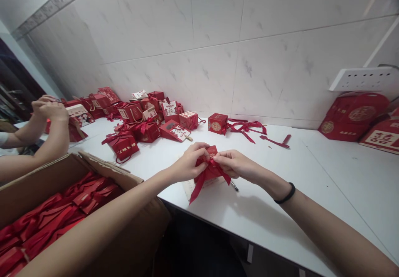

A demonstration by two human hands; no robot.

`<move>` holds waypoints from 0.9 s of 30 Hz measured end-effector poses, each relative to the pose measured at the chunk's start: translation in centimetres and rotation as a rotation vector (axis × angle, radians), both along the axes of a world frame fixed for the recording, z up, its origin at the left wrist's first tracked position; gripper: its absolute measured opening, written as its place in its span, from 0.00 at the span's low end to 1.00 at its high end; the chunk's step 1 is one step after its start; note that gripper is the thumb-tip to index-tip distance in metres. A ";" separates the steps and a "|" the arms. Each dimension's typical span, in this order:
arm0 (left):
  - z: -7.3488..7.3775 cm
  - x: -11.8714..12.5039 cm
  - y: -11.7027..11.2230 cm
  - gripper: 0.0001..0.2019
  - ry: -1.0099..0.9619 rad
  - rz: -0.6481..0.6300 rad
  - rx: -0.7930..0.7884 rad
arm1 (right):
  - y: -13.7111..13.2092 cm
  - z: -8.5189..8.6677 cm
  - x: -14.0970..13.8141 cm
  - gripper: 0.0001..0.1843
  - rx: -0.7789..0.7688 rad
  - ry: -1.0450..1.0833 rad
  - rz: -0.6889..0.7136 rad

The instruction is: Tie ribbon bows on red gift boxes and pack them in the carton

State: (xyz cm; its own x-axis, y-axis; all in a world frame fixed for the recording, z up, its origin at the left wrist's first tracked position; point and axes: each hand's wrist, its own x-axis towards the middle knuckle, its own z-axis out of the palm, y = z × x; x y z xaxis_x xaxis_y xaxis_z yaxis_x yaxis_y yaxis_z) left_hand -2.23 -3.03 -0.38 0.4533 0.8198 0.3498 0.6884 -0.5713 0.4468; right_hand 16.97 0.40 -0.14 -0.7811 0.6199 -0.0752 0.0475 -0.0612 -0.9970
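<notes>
A small red gift box point(202, 179) stands on the white table near its front edge, with a red ribbon point(197, 189) tied on its top and tails hanging down the front. My left hand point(195, 160) pinches the ribbon from the left side. From the right, my right hand point(233, 163) has its fingers pressed together on the ribbon beside the knot. Part of the knot is hidden behind my fingers. Under the box lie a sheet of paper point(188, 187) and a pen point(234, 186), both partly covered.
Several red gift boxes point(146, 129) crowd the back left of the table. Loose ribbons point(249, 127) lie beside another box point(217, 124). A cardboard carton point(106, 167) of red boxes stands at left. Another person's hands point(51, 109) work there. Flat red boxes point(349, 117) lean below a power strip point(361, 79).
</notes>
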 end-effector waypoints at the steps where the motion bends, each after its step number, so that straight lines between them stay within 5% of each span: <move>1: 0.0 0.0 0.0 0.03 -0.001 -0.001 0.001 | 0.0 0.0 0.0 0.20 -0.009 0.005 0.018; 6: -0.2 0.0 0.0 0.05 -0.003 -0.003 -0.001 | 0.2 -0.2 -0.2 0.22 -0.212 0.064 -0.002; 12: -0.1 0.1 -0.2 0.06 -0.006 0.007 -0.001 | 0.3 -0.5 -0.5 0.25 -0.072 -0.035 -0.043; 14: -0.1 0.1 -0.2 0.05 -0.003 0.011 -0.003 | 0.4 -0.4 -0.4 0.24 0.058 -0.101 -0.126; 19: -0.2 0.1 -0.1 0.05 -0.014 0.014 0.004 | 0.7 0.3 0.6 0.08 0.773 -0.280 -0.461; 27: -0.1 0.0 -0.1 0.03 -0.015 0.025 0.015 | 0.7 1.0 2.1 0.15 1.156 -0.330 -0.062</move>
State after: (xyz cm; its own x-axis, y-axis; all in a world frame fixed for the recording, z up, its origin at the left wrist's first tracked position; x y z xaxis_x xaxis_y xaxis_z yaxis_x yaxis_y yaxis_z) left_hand -2.26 -3.13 -0.47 0.4276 0.8253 0.3687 0.6959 -0.5609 0.4485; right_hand 19.02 1.14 0.85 -0.7950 0.4888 0.3592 0.3394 0.8493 -0.4044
